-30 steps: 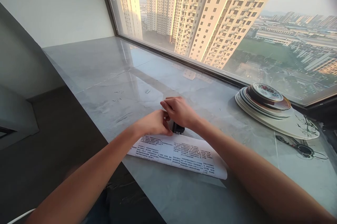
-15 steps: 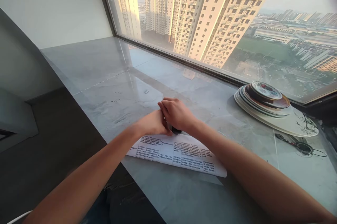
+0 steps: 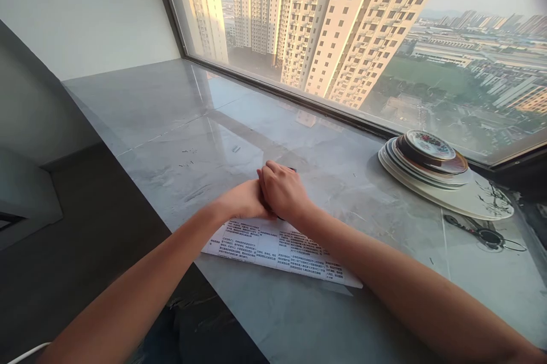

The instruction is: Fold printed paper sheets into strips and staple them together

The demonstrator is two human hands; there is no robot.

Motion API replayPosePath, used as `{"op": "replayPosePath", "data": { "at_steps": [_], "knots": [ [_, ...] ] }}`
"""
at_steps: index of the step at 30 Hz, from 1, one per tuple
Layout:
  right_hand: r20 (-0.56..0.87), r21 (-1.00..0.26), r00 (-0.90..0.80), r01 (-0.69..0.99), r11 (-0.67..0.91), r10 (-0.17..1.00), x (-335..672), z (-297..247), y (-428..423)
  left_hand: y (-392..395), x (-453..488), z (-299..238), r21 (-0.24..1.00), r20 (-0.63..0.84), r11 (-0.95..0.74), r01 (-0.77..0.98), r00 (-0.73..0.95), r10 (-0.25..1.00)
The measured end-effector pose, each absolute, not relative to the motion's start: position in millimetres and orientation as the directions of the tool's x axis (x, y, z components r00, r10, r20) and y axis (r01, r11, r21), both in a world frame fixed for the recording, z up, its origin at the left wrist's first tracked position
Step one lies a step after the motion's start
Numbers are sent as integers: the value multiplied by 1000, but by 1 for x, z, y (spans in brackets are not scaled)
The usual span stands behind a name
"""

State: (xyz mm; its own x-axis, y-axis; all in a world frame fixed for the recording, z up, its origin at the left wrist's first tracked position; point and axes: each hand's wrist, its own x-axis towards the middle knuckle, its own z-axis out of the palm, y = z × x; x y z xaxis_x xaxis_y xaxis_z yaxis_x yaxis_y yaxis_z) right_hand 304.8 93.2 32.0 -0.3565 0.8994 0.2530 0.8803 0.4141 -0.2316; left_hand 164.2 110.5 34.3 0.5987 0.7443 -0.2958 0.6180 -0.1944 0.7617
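Observation:
A folded sheet of printed paper [image 3: 277,253] lies on the grey marbled counter [image 3: 273,318] in front of me, under my wrists. Just past its far edge both hands meet. My right hand [image 3: 282,184] is closed over a small black object [image 3: 292,170], of which only dark edges show. Against it, my left hand [image 3: 248,199] is curled from the left side, its fingertips mostly hidden under the right hand. What the left fingers grip is also mostly covered, and the kind of black object cannot be made out.
Stacked plates [image 3: 423,162] stand at the right by the window [image 3: 307,28]. Black scissors-like handles or a corded item [image 3: 489,237] lie in front of them. Tiny dark slivers [image 3: 188,151] and a small pale piece [image 3: 236,148] dot the counter. Its near edge drops off at left.
The black object has turned or shifted in my hands: a dark end now shows beyond the right knuckles, and less shows near the paper. My right hand has closed further over it.

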Motion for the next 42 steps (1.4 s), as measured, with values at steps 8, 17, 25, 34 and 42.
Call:
{"op": "replayPosePath", "data": {
  "at_steps": [8,17,25,34,42],
  "knots": [
    [350,-596,-499,534,600,792,349,44,121,98,161,45,734,-355,-174,656,589,726],
    [437,-759,-432,294,581,789,407,17,158,90,163,52,716,-302,-254,650,616,727],
    [564,-708,-188,392,587,804,410,5,165,91,177,48,666,-236,-324,671,603,762],
    [529,-779,-167,293,554,832,411,2,164,94,179,42,679,-134,-395,618,634,762],
    [532,-716,-197,414,562,823,407,13,163,83,172,52,595,-37,-419,685,545,838]
  ]
}}
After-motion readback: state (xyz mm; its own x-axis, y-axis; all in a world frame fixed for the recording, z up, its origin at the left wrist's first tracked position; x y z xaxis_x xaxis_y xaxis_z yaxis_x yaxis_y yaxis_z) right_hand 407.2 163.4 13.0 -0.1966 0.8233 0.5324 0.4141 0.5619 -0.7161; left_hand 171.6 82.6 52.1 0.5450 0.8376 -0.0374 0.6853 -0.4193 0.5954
